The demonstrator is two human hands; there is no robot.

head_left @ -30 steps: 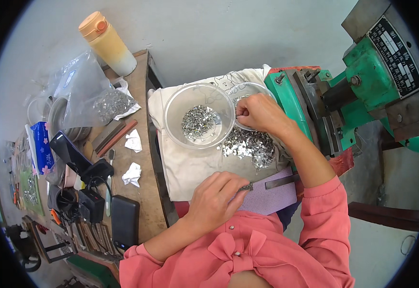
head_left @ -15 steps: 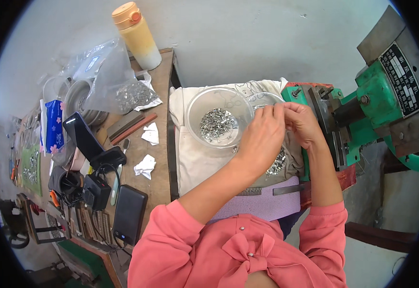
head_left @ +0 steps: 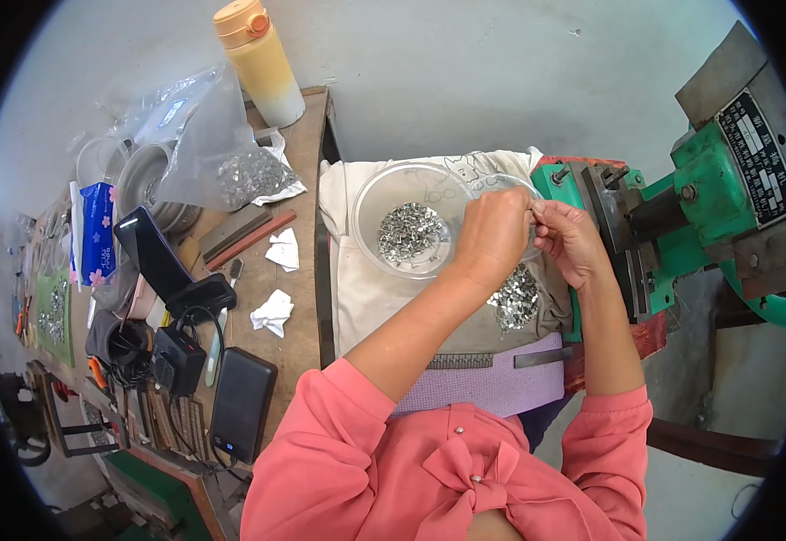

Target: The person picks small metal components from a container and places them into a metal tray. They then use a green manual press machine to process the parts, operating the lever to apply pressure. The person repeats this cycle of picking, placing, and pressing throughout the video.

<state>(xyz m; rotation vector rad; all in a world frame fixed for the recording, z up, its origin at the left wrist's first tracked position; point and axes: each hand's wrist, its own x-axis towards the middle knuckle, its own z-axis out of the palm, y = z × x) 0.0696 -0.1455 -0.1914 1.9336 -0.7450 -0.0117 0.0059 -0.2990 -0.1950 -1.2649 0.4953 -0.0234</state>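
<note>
My left hand [head_left: 494, 236] is closed, its fingers curled together above the cloth, beside a clear plastic bowl [head_left: 363, 236] with small shiny metal pieces [head_left: 408, 232] in it. Fingertip to fingertip with it, my right hand [head_left: 571, 239] pinches with thumb and forefinger. Whatever sits between the fingertips is too small to make out. A second clear bowl [head_left: 494, 181] is partly hidden behind my left hand. Below my hands, a loose heap of silvery metal pieces [head_left: 515, 298] lies on the pale cloth [head_left: 370, 311].
At the right stands a green machine press [head_left: 717, 180]. A toothed metal strip [head_left: 461, 361] and a flat bar [head_left: 542, 358] lie by a purple mat [head_left: 474, 388]. The wooden table [head_left: 298, 270] at left bears a yellow bottle [head_left: 265, 72], a phone [head_left: 152, 257] and a power bank [head_left: 244, 406].
My left hand has shifted slightly up and away from me, with its fingers more curled, uncovering more of the metal heap. My right hand stays close to its fingertips.
</note>
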